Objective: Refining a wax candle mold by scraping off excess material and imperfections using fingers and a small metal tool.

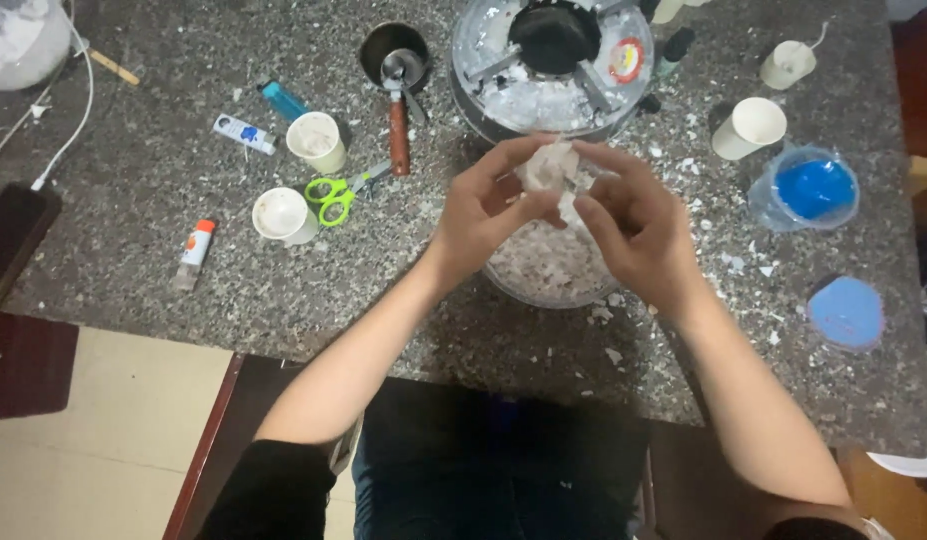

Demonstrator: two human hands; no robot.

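Note:
Both my hands meet over a clear bowl (511, 283) of white flakes at the middle of the speckled stone table (133, 200). My left hand (480, 212) and my right hand (633, 228) pinch one white waxy lump (550, 166) between their fingertips, held just above the bowl. White crumbs lie scattered on the table around the bowl. Behind the lump stands a round metal pot (553, 65) with white chunks and a black centre piece.
Left of my hands lie green-handled scissors (335, 195), two small white cups (316, 140), a metal ladle with a wooden handle (398, 100), a blue lighter and small tubes. At the right are a white cup (749, 127), a blue-filled container (811, 188) and a blue disc (845, 312).

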